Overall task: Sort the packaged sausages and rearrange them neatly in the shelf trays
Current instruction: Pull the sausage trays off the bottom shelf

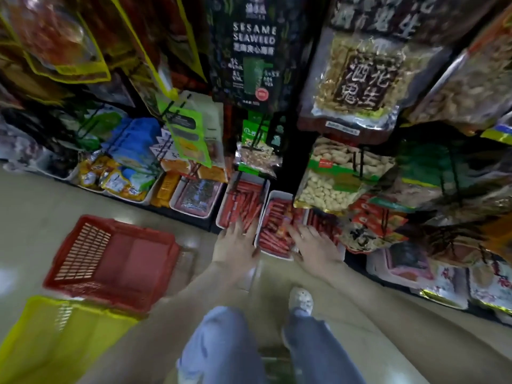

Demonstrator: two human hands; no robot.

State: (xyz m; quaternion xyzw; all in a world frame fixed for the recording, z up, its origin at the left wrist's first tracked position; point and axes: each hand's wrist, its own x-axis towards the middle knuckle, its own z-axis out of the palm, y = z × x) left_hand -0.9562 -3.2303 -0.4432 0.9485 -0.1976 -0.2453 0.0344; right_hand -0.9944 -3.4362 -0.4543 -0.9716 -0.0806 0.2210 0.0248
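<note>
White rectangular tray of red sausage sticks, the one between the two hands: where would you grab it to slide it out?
Grip the white rectangular tray by its near short rim, coming from the aisle side with fingers hooked over the lip. Its narrow end points outward, neighbouring trays flank its long sides, and hanging peanut bags crowd the space above.

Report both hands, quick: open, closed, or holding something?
Left hand: open, fingers spread over the sausages in the left tray.
Right hand: open, fingers over the middle tray, nothing visibly held.

Head camera – looks steeply down, forward onto shelf trays (277, 194), near.
</note>
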